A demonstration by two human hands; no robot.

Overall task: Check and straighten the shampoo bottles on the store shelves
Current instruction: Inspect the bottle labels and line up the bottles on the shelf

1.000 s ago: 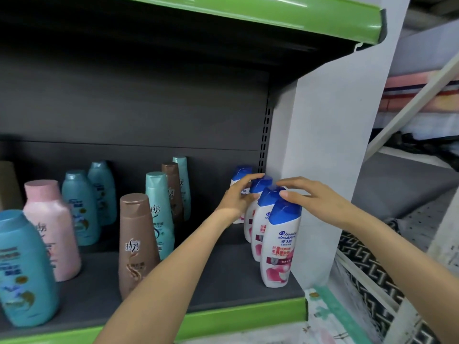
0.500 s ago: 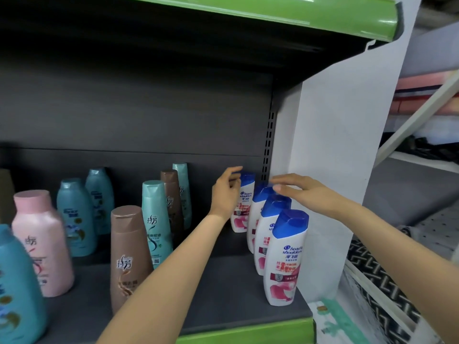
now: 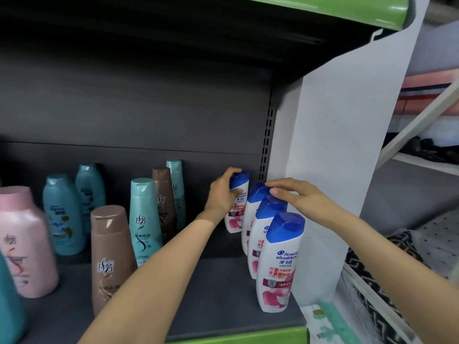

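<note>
A row of white shampoo bottles with blue caps stands along the right end of the dark shelf, running front to back. My left hand grips the rearmost bottle near its cap. My right hand rests with straight fingers on the blue caps of the second bottle and third bottle. The front bottle stands upright and untouched near the shelf edge.
Teal bottles, brown bottles and a pink bottle stand to the left in loose rows. A white side panel closes the shelf on the right. A green shelf lip runs along the front.
My left hand has reached deeper and closed round the rearmost bottle. My right hand has slid back from the front bottle's cap to the caps behind it.
</note>
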